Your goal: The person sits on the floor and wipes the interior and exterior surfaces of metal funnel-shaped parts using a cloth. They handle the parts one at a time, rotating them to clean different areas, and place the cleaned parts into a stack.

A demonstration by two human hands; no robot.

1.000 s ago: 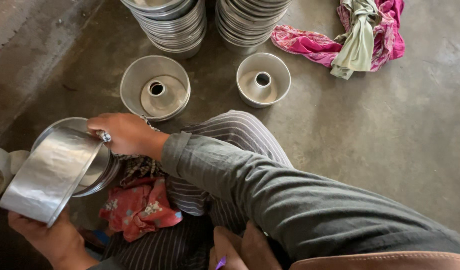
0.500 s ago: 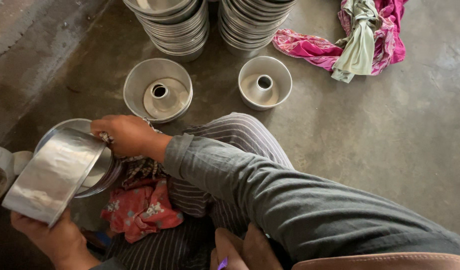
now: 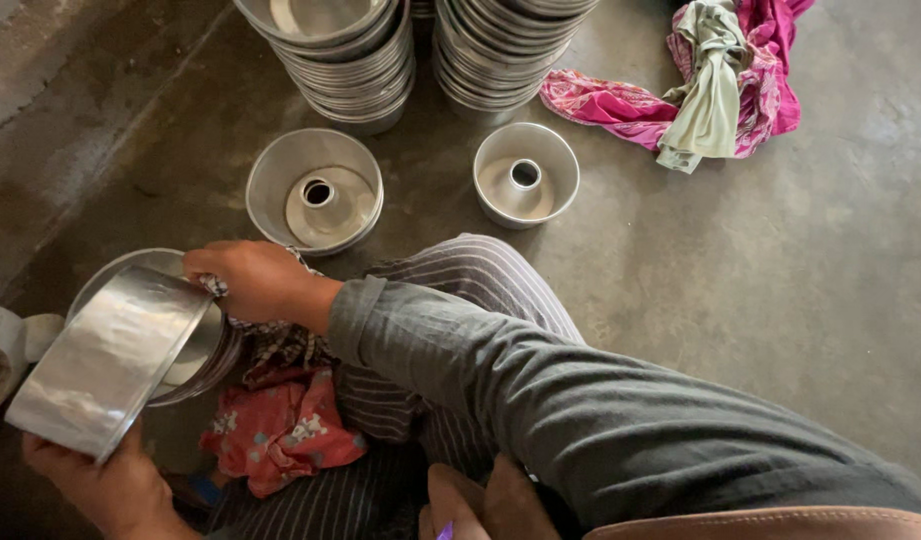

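My left hand (image 3: 105,488) grips a shiny round metal pan (image 3: 110,358) from below at the lower left, tilted on its side. My right hand (image 3: 255,280) reaches across from a grey sleeve and presses a checked cloth (image 3: 270,335) against the pan's rim. A second round pan (image 3: 195,350) lies partly hidden behind the held one. I sit on the floor with striped trousers (image 3: 460,290).
Two metal ring moulds, one larger (image 3: 315,190) and one smaller (image 3: 525,175), stand on the concrete floor. Two tall stacks of pans (image 3: 340,50) (image 3: 505,45) rise at the top. Pink and green cloths (image 3: 700,85) lie top right. A red flowered cloth (image 3: 280,430) lies by my leg.
My right hand has shifted slightly along the pan's rim with the cloth. The view has tilted a little; the pan stays in my left hand.
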